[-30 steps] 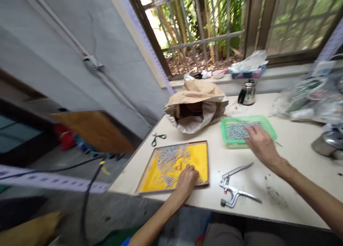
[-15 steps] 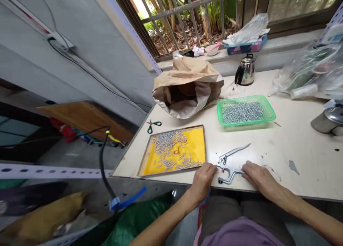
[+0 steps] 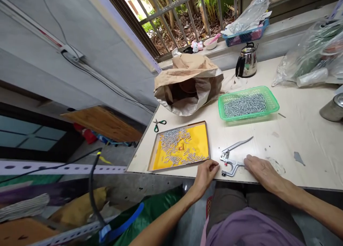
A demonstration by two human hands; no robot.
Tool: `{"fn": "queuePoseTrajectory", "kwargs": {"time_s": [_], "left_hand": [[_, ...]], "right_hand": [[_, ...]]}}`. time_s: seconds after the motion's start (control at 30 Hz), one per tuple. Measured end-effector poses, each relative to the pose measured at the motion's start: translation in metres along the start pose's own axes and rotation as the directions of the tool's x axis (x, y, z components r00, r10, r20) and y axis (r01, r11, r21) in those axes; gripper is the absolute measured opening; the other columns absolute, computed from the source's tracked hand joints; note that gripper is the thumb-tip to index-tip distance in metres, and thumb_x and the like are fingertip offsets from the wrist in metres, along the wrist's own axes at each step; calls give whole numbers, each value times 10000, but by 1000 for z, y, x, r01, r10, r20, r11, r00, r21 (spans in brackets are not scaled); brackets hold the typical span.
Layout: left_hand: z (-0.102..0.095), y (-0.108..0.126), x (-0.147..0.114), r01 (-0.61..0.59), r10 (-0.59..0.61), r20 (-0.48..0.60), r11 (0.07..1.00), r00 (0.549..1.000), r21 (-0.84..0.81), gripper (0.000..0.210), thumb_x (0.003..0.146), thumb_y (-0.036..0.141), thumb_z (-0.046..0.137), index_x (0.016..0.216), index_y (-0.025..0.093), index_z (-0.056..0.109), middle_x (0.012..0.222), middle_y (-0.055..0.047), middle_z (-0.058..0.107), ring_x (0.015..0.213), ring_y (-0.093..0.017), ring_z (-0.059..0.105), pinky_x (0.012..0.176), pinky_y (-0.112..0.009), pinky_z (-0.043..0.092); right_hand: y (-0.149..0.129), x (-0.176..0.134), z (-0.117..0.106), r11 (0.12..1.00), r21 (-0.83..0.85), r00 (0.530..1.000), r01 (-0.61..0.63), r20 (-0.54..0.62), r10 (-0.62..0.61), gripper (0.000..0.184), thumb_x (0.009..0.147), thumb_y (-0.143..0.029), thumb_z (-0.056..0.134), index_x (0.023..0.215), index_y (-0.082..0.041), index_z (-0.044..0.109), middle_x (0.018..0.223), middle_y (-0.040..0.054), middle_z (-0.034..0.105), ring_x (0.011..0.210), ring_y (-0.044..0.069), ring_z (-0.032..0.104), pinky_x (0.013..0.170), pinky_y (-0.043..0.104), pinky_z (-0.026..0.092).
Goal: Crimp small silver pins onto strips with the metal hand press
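Silver pliers (image 3: 233,163) with a C-shaped jaw, a spring and a small red tip lie on the table near its front edge, their two handles spread apart. My right hand (image 3: 261,172) has its fingers closed on the end of the lower handle. To the left of the jaw, my left hand (image 3: 205,176) is at the table edge by the tray's near right corner. Its fingertips are pressed together, and anything between them is too small to make out. The shallow tray (image 3: 198,140) has a yellow bottom and many small metal pins (image 3: 171,138) scattered over it.
A green basket (image 3: 249,116) of similar pins stands behind the pliers. An open brown paper bag (image 3: 187,70) sits behind the tray, with scissors (image 3: 160,125) to its left. A kettle (image 3: 248,62), plastic bags (image 3: 313,56) and a metal container (image 3: 332,108) are farther off.
My left hand has drawn slightly away from the pliers' jaw, toward the tray's corner. My right hand stays at the handle. The whole view has shifted a little.
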State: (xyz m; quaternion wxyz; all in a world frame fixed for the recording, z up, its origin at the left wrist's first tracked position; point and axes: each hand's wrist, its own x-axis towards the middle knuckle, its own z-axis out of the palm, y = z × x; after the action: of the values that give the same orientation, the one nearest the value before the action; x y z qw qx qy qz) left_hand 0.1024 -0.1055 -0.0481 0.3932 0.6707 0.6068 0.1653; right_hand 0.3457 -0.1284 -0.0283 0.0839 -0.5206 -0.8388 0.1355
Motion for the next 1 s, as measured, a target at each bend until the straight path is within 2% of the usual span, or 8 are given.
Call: {"fn": "queuePoseTrajectory", "kwargs": {"time_s": [0.1, 0.2, 0.37, 0.5, 0.67, 0.8, 0.9, 1.0], "left_hand": [[6, 12, 6, 300, -274, 124, 906, 954, -299, 236, 761, 356, 616, 781, 122, 641, 522, 34, 528, 405, -79, 421, 400, -195, 316], [10, 20, 9, 397, -352, 184, 832, 918, -387, 287, 679, 386, 689, 729, 107, 644, 471, 52, 491, 370, -49, 345, 363, -182, 227], [6, 30, 11, 450, -391, 235, 837, 890, -311, 210, 675, 310, 673, 639, 109, 621, 377, 87, 391, 340, -39, 286, 362, -187, 189], [-1, 41, 16, 465, -407, 266, 861, 874, -208, 140, 681, 222, 634, 594, 119, 598, 363, 92, 380, 339, -40, 292, 368, -188, 195], [-2, 48, 21, 484, -429, 321, 867, 845, -115, 180, 712, 222, 609, 562, 134, 566, 324, 89, 375, 314, -44, 282, 362, -194, 194], [-3, 42, 24, 455, -402, 368, 888, 839, -68, 224, 714, 252, 617, 532, 137, 556, 325, 80, 391, 310, -45, 302, 360, -189, 210], [-4, 36, 25, 489, -421, 430, 871, 799, -54, 236, 694, 259, 641, 514, 138, 548, 336, 76, 405, 314, -42, 299, 357, -185, 222], [-4, 33, 25, 506, -437, 436, 861, 787, -51, 243, 671, 288, 680, 522, 133, 566, 350, 76, 412, 325, -42, 315, 357, -180, 241]], "right_hand": [[1, 0, 1, 999, 21, 999, 32, 30, -33, 207, 839, -69, 397, 848, -214, 544, 857, 58, 603, 749, 188, 561, 612, 287, 409], [4, 0, 10, 998, 49, 999, 35, -11, -35, 247, 808, -60, 409, 908, -231, 557, 886, 62, 602, 764, 196, 551, 633, 295, 425], [8, 0, 27, 998, 57, 999, 26, -45, -24, 308, 778, -82, 437, 995, -256, 570, 946, 73, 602, 833, 219, 551, 699, 324, 450], [10, -2, 30, 996, 80, 998, 29, -54, -25, 298, 798, -115, 447, 1029, -259, 569, 988, 80, 597, 884, 226, 549, 732, 332, 454], [11, -4, 23, 993, 109, 999, 46, -26, -44, 264, 807, -99, 448, 1008, -228, 561, 967, 81, 590, 854, 206, 542, 732, 311, 441], [7, -1, 10, 994, 91, 998, 53, 16, -55, 250, 808, -60, 419, 947, -213, 560, 917, 76, 591, 807, 198, 535, 699, 303, 425], [2, 2, 3, 997, 54, 995, 60, 74, -64, 240, 807, -30, 402, 885, -198, 554, 889, 75, 592, 760, 191, 530, 658, 299, 409], [-1, 2, -1, 999, 30, 995, 34, 90, -37, 241, 810, -22, 407, 891, -196, 553, 898, 74, 590, 756, 189, 535, 640, 295, 404]]}}
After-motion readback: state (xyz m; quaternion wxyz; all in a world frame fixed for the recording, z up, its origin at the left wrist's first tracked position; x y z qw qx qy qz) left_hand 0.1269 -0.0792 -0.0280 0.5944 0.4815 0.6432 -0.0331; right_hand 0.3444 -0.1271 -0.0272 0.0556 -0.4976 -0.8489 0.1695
